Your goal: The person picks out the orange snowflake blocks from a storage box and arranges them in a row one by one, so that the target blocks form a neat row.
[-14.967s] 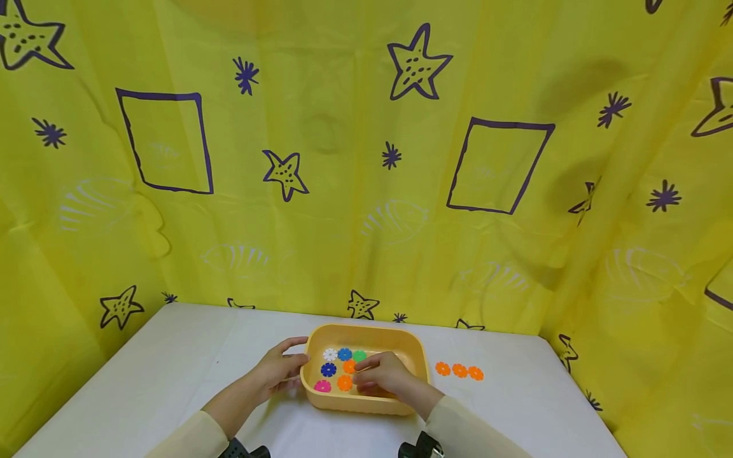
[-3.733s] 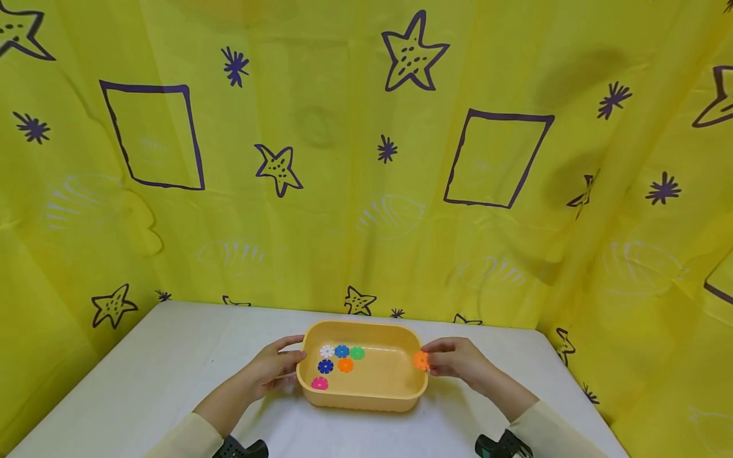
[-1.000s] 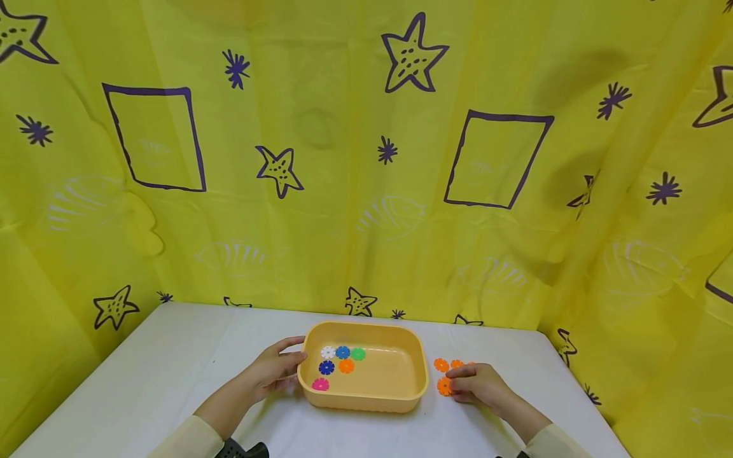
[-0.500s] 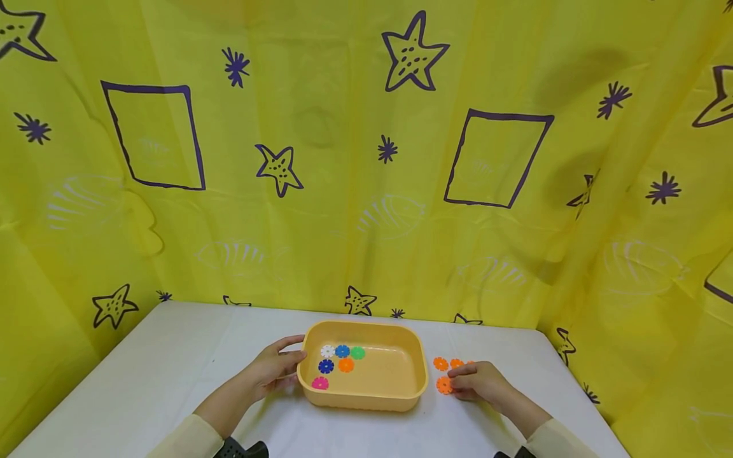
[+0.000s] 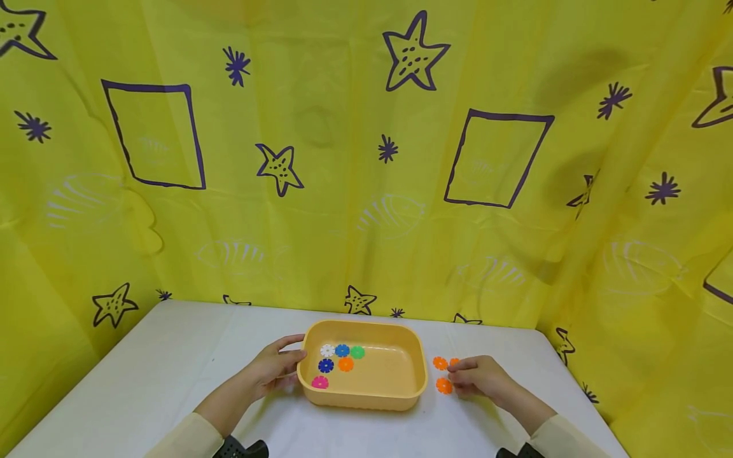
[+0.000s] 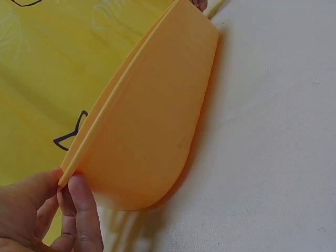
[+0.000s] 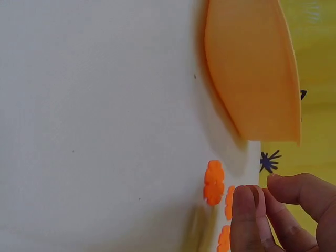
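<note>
My left hand [image 5: 272,369] pinches the left rim of a light-orange plastic basin [image 5: 366,402]; the left wrist view shows the thumb and fingers on either side of the basin's edge [image 6: 79,152]. Inside lie notched, flower-shaped plastic discs: a white [image 5: 328,350], a blue [image 5: 342,350], a green [image 5: 357,352], a dark blue [image 5: 326,366], an orange [image 5: 346,364] and a pink [image 5: 320,382]. Right of the basin, my right hand [image 5: 483,376] hovers with loosely bent, bare fingers beside an orange disc [image 5: 443,385]. Behind it more orange discs [image 5: 439,362] lie in a row, partly hidden by the hand.
Everything stands on a white-covered table [image 5: 189,356]. A yellow curtain [image 5: 343,254] printed with starfish and fish hangs behind and along both sides. Black wrist devices [image 5: 243,448] sit at the cuffs.
The right hand has carried an orange disc from the basin over its right rim, laid it in front of the orange row and let go, rising slightly. The left hand keeps its hold.
</note>
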Action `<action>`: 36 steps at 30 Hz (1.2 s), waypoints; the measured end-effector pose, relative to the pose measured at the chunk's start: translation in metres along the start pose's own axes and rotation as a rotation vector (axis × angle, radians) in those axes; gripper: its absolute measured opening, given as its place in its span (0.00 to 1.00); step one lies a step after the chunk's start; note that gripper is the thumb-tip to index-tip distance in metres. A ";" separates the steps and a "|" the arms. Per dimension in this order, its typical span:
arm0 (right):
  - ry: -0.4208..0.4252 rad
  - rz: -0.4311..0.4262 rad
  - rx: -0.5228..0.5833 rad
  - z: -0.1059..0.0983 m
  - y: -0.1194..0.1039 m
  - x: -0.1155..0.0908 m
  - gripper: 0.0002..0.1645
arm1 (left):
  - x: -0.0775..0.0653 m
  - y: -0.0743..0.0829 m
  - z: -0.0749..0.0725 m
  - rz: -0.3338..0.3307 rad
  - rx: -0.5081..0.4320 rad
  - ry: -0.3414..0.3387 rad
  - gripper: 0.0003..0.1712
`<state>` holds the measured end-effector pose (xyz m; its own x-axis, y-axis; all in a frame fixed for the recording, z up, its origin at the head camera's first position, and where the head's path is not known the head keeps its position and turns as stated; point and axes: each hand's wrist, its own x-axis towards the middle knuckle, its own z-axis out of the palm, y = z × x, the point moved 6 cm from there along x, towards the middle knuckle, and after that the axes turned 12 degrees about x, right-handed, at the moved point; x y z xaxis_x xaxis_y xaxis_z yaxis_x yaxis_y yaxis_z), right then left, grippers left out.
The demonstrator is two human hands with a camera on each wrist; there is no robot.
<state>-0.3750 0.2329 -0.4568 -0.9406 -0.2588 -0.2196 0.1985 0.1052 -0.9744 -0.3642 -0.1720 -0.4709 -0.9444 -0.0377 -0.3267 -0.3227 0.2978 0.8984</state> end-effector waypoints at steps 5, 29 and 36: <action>0.010 -0.012 -0.058 0.010 -0.014 -0.001 0.23 | 0.000 0.001 0.000 0.004 -0.001 0.006 0.30; -0.177 -0.093 -0.002 0.081 -0.050 0.005 0.24 | -0.001 0.001 0.001 0.005 -0.016 0.000 0.30; -0.159 -0.070 0.024 0.099 -0.048 0.011 0.24 | -0.001 0.001 0.000 -0.003 -0.011 -0.002 0.30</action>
<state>-0.3681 0.1300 -0.4171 -0.8975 -0.4133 -0.1540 0.1425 0.0586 -0.9880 -0.3634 -0.1714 -0.4700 -0.9432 -0.0364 -0.3303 -0.3264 0.2873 0.9005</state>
